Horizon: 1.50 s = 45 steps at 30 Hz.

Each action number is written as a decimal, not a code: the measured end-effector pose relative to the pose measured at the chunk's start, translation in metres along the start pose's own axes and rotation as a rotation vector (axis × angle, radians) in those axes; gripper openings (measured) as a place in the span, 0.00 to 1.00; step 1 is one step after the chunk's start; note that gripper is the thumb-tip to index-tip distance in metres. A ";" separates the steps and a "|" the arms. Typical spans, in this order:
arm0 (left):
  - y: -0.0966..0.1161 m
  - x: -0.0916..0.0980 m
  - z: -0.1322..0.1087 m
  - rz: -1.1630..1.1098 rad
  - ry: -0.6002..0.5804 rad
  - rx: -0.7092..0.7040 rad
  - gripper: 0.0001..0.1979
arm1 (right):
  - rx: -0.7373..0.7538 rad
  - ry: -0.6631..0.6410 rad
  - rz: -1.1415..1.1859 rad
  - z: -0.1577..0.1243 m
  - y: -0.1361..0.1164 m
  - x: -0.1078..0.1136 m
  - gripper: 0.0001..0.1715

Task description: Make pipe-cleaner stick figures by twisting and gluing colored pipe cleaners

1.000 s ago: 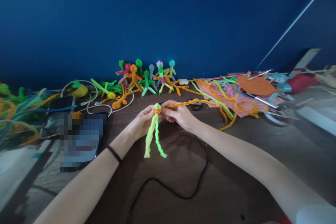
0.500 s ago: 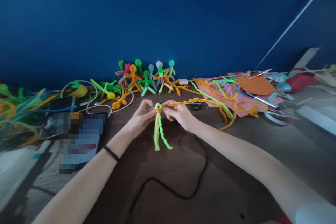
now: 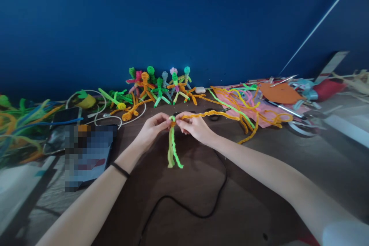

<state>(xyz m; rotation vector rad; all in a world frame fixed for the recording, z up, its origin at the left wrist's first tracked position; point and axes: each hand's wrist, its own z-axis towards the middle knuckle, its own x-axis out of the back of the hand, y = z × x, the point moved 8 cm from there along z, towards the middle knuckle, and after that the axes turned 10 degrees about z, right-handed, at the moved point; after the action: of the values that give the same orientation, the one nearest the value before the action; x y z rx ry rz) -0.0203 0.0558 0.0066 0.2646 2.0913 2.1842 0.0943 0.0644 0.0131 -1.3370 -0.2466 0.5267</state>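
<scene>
Over the middle of the table, my left hand (image 3: 150, 130) pinches a small pipe-cleaner figure (image 3: 174, 150) just below its head. Two legs dangle from it, one yellow-green and one bright green. An orange pipe cleaner (image 3: 211, 113) wraps round the figure's neck and trails off to the right. My right hand (image 3: 199, 127) has thumb and forefinger closed on this orange strand close to the figure. Fingertips of both hands meet at the neck and partly cover it.
Several finished pipe-cleaner figures (image 3: 159, 91) stand against the blue wall. On the left lie a phone (image 3: 95, 157), a white cable (image 3: 144, 112) and more pipe cleaners (image 3: 25, 123). Pink sheets, orange paper (image 3: 281, 93) and tools crowd the right. A black cord (image 3: 198, 216) curves across the front.
My hands have drawn closer together over the figure's neck and cover more of it. The dangling legs have swung slightly left and hang nearer each other.
</scene>
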 end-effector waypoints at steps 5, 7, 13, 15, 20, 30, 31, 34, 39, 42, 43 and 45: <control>-0.003 -0.003 0.001 -0.063 -0.033 -0.008 0.05 | 0.026 0.005 0.000 -0.001 -0.005 0.000 0.11; -0.002 -0.003 0.001 -0.090 -0.038 -0.026 0.05 | 0.022 0.019 0.013 0.000 -0.005 0.002 0.12; -0.002 -0.005 0.002 -0.146 -0.072 -0.054 0.04 | -0.001 0.043 0.052 0.001 -0.001 0.004 0.14; -0.004 -0.006 0.002 -0.167 -0.086 -0.057 0.04 | -0.003 0.049 0.065 0.001 0.000 0.005 0.15; -0.006 -0.007 0.002 -0.221 -0.091 -0.059 0.03 | -0.026 0.067 0.092 0.001 0.002 0.005 0.14; -0.011 -0.017 0.001 -0.233 -0.171 -0.009 0.04 | -0.036 0.022 0.159 0.002 0.004 0.000 0.16; -0.011 -0.016 0.002 -0.235 -0.162 -0.001 0.04 | -0.046 0.026 0.155 0.002 0.005 0.001 0.17; -0.009 -0.012 0.003 -0.254 -0.121 0.014 0.04 | -0.053 0.056 0.118 0.003 0.007 0.003 0.18; -0.003 -0.004 0.002 -0.101 -0.024 -0.017 0.06 | -0.035 0.054 0.044 0.002 0.006 0.002 0.17; -0.002 -0.005 0.001 0.013 -0.023 -0.021 0.07 | -0.027 0.047 0.017 0.000 0.003 0.001 0.17; -0.002 -0.005 0.001 0.039 -0.024 -0.022 0.07 | -0.025 0.046 0.012 0.000 0.003 0.001 0.17; -0.002 -0.005 0.000 0.075 -0.017 -0.022 0.08 | -0.020 0.047 0.011 -0.001 0.002 0.000 0.17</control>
<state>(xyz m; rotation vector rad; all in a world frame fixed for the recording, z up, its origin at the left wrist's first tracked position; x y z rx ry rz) -0.0157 0.0554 0.0049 0.3643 2.0793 2.2371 0.0945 0.0641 0.0113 -1.3694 -0.2064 0.5025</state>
